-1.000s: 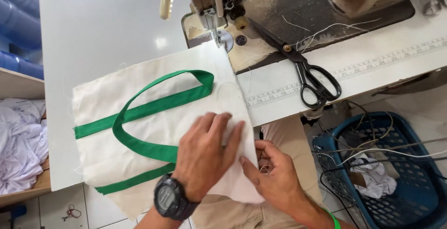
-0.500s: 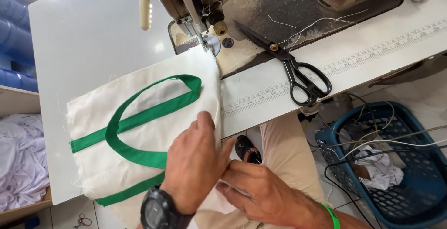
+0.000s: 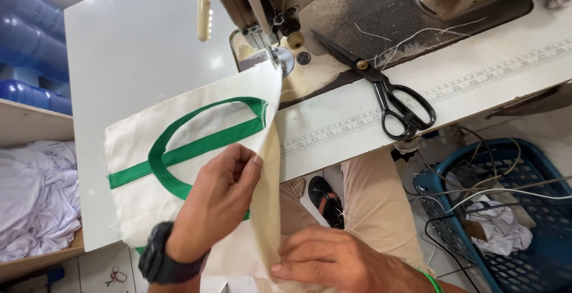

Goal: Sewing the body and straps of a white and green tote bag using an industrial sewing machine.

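Right hand (image 3: pixel 333 260): nearest, fingers spread flat on the bag's lower edge.
Left hand (image 3: pixel 217 200): fingers pinching the bag's side edge.
Bag (image 3: pixel 179 168): cream, green handle already on; lies on the table (image 3: pixel 137 48), corner at the needle (image 3: pixel 271 51).
Progress: side edge lined up, apparently unsewn.
Scissors (image 3: pixel 387 93): beyond, untouched.
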